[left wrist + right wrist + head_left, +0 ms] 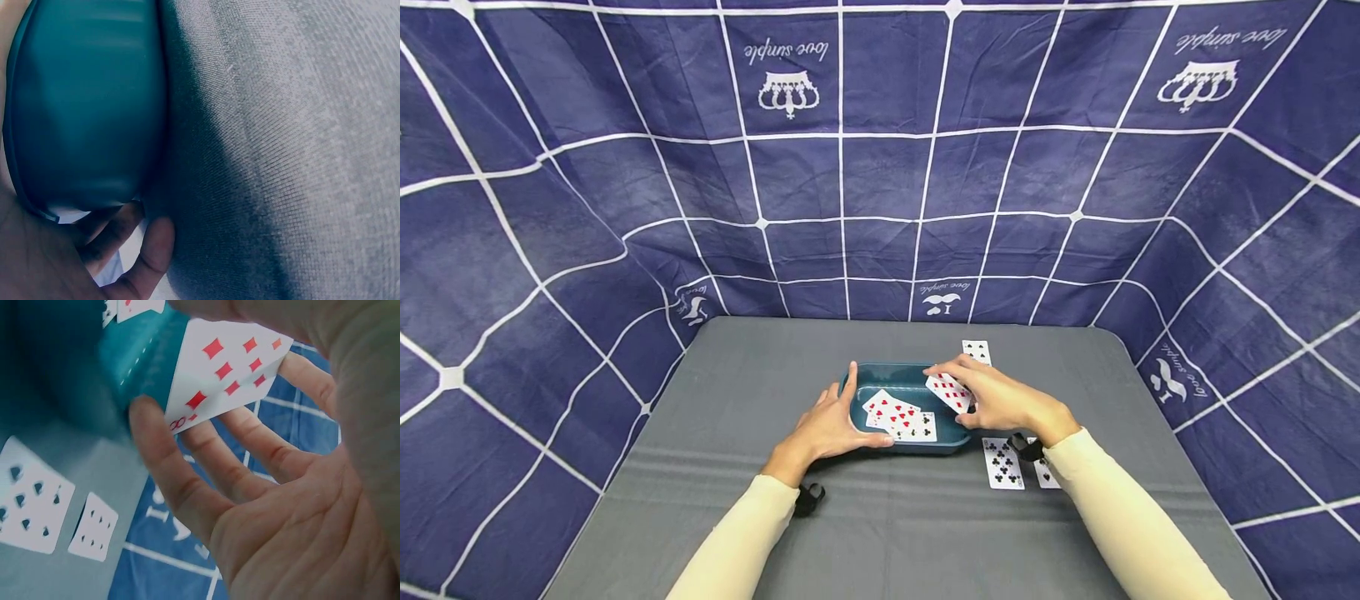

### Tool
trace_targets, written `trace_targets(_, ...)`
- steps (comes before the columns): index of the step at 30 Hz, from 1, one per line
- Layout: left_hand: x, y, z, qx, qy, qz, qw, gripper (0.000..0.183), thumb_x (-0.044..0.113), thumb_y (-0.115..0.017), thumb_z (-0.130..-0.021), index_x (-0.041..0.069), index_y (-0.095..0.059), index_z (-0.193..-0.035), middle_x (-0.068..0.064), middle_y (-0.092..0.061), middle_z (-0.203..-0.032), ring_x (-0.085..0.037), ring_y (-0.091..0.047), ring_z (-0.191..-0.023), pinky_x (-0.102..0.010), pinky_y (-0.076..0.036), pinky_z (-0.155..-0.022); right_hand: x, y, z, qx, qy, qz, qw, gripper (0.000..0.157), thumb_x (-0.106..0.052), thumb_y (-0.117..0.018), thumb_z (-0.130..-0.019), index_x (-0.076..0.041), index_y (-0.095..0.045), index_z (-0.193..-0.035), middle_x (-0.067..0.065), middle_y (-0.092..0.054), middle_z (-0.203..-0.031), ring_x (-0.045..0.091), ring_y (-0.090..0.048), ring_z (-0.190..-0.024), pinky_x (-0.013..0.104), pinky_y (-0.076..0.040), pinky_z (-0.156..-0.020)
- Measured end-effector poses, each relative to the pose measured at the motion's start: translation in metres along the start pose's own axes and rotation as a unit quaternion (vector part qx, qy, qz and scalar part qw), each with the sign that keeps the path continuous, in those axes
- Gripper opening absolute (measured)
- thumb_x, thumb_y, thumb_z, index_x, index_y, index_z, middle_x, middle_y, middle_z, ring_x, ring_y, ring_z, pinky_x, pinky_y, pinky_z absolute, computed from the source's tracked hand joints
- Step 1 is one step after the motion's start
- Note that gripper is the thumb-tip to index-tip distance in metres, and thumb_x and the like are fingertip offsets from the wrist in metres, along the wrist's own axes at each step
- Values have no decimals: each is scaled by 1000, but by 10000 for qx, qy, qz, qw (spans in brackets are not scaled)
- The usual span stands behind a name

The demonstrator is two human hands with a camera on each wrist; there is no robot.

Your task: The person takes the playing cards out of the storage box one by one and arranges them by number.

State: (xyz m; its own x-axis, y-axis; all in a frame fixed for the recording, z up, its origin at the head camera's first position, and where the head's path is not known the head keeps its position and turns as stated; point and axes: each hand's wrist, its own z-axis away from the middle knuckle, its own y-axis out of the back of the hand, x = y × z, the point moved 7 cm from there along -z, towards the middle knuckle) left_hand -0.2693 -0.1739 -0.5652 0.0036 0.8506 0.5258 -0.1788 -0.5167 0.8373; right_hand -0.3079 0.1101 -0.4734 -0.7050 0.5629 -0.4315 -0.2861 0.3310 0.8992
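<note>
A teal tray [880,377] sits on the grey table, with several face-up playing cards inside, hearts cards [897,413] overlapping a clubs card [929,427]. My left hand [829,427] holds the tray's left end, thumb along the front rim and index finger at the far corner. In the left wrist view its other fingers [153,250] curl beside the tray's outer wall [87,94]. My right hand [1006,402] pinches an eight of diamonds [228,372] by its edges, tilted over the tray's right end.
Behind the right hand lies a black-suited card [975,348]. To the right of the tray's front corner lie a clubs card [1002,465] and a spades card [1045,475] partly under the right wrist's black strap [1026,447]. Blue gridded cloth [880,175] encloses the table's back and sides.
</note>
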Motion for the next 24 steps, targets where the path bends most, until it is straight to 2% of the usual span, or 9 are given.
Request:
trace_targets(5, 0, 1, 0, 8, 24, 11, 10000, 162, 97, -89, -69, 34, -2, -190, -30, -34, -188, -47, -41, -174, -82, -49, -120, 15, 7, 24, 180, -156, -199, 9995, 90, -8, -96, -90, -23, -58, -171, 8, -64, -152, 15, -69, -106, 34, -62, -95)
trace_targets(11, -1, 1, 0, -24, 55, -25, 10000, 163, 97, -89, -69, 34, 0, -190, -32, -33, -188, -49, -40, -174, -84, -47, -120, 32, 7, 53, 306, -494, -729, 9956, 91, -5, -99, -90, -17, -57, -171, 19, -61, -149, 15, -75, -82, 27, -66, -78)
trace_targets(14, -1, 1, 1, -19, 70, -13, 10000, 162, 96, -90, -70, 34, 0, -190, -32, -33, -188, -50, -39, -174, -84, -47, -120, 41, 6, 65, 440, -638, -807, 9937, 89, -7, -100, -90, -15, -59, -169, 22, -57, -153, 13, -73, -81, 25, -66, -76)
trace_targets(17, 0, 0, 1, 1, 70, 12, 10000, 162, 95, -91, -69, 34, -2, -190, -32, -33, -188, -49, -39, -174, -83, -47, -121, 47, 5, 75, 613, -685, -652, 9936, 86, -11, -102, -89, -10, -62, -165, 24, -55, -158, 12, -71, -89, 28, -65, -77)
trace_targets(21, 1, 0, 1, 25, 55, 13, 10000, 162, 95, -91, -69, 33, -3, -190, -31, -34, -187, -49, -41, -173, -83, -48, -119, 55, 3, 87, 800, -780, -418, 9929, 85, -16, -104, -88, -6, -65, -163, 21, -57, -158, 14, -68, -97, 32, -64, -79)
trace_targets(24, 1, 1, 1, 24, 55, -16, 10000, 163, 95, -91, -69, 33, -1, -190, -31, -35, -187, -49, -42, -173, -83, -49, -119, 62, 2, 97, 840, -968, -327, 9912, 85, -22, -104, -89, -6, -65, -163, 17, -61, -158, 10, -68, -95, 30, -60, -80)
